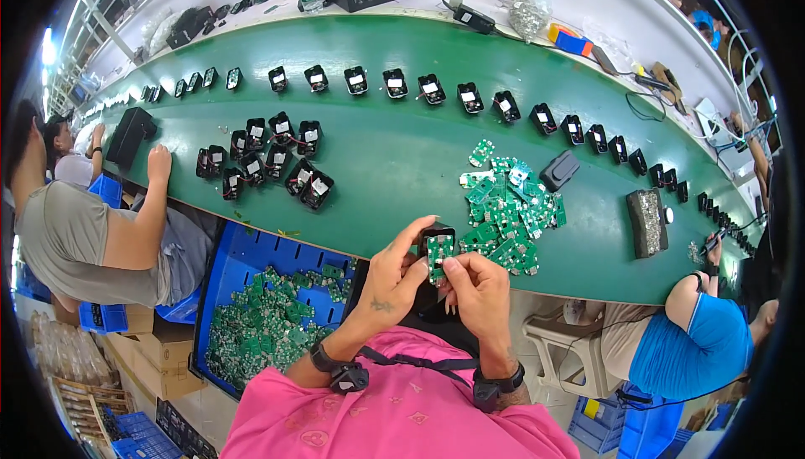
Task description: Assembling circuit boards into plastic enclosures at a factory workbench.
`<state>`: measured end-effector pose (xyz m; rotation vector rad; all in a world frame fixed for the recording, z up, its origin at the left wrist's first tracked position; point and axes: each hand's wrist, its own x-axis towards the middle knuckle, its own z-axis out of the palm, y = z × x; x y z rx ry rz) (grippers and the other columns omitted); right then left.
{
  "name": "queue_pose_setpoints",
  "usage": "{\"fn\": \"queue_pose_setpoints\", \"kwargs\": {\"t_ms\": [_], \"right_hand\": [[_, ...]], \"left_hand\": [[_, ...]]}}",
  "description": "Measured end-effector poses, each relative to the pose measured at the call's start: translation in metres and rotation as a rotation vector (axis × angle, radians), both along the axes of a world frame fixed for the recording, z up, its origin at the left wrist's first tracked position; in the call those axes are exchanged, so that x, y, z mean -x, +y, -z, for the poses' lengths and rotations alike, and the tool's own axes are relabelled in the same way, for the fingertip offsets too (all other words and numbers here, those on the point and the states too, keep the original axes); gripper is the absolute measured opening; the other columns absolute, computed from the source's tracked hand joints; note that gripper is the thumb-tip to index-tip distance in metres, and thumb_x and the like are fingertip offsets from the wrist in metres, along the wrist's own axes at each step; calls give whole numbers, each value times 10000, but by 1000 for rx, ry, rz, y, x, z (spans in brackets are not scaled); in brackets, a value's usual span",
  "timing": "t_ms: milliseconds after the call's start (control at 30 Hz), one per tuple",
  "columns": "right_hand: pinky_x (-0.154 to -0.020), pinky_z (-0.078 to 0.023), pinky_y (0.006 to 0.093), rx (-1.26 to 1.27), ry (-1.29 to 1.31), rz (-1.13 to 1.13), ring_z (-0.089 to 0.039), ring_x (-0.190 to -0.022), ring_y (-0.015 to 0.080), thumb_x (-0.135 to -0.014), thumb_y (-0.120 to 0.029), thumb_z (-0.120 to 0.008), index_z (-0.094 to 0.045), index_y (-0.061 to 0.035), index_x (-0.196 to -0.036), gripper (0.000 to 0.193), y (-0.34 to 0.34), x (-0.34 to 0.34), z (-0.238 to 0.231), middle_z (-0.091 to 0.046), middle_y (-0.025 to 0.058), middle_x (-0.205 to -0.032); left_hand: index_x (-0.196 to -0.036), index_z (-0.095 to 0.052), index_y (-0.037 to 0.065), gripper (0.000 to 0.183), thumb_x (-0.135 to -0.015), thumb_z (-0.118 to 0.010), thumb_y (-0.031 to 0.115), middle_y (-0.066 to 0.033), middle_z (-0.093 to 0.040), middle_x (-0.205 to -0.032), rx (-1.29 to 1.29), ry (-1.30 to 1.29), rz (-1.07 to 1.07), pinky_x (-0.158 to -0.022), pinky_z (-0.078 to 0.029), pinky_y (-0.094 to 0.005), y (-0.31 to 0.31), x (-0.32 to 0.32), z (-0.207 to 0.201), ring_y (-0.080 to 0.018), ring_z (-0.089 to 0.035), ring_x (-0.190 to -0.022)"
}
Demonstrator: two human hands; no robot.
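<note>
At the near edge of the green table, my left hand is closed around a small black plastic housing. A green circuit board lies in or over the housing's open face; how deep it sits I cannot tell. My right hand pinches the board's lower right edge with the thumb, its other fingers partly hidden behind. Just beyond my right hand spreads a heap of loose green circuit boards. To the left stands a cluster of open black housings with white labels and red wires.
A curved row of black housings runs along the table. A dark housing and a grey foam block stand right of the heap. A blue bin of boards sits lower left. Seated people work on both sides.
</note>
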<state>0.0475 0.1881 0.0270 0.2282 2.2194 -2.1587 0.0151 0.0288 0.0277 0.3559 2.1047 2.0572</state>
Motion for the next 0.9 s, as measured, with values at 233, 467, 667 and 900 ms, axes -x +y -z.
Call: {"fn": "queue_pose_setpoints", "kwargs": {"t_ms": [233, 467, 667, 900], "right_hand": [[-461, -374, 295, -391, 270, 140, -504, -491, 99, -963, -169, -649, -633, 22, -798, 253, -9, 6, 1, -578, 52, -584], [-485, -377, 327, -468, 296, 22, -509, -498, 157, -949, -155, -657, -631, 21, -807, 227, -2, 7, -4, -557, 89, -580], [-487, -379, 321, -499, 274, 12, -511, -498, 155, -937, -162, -672, -636, 18, -797, 231, -2, 8, -4, -564, 93, -583], [-496, -397, 307, -501, 125, 2, -528, -512, 135, -926, -178, -686, -645, 31, -865, 222, 2, 12, 0, -613, 98, -623]], "left_hand": [[-1493, -358, 59, 604, -917, -521, -22, -115, -520, -1336, -179, -131, 111, -596, -455, -190, -3, 1, -3, -79, -598, -919], [-1480, -369, 57, 594, -919, -551, -9, -129, -528, -1332, -174, -171, 71, -569, -443, -194, -7, -2, 3, -64, -585, -839], [-1473, -380, 54, 553, -951, -564, 43, -121, -545, -1313, -122, -143, 91, -560, -432, -185, -6, 0, 2, -34, -542, -758], [-1472, -387, 61, 490, -1006, -522, 126, -100, -588, -1261, -58, -133, 74, -563, -433, -177, -10, -1, 8, -26, -539, -700]]}}
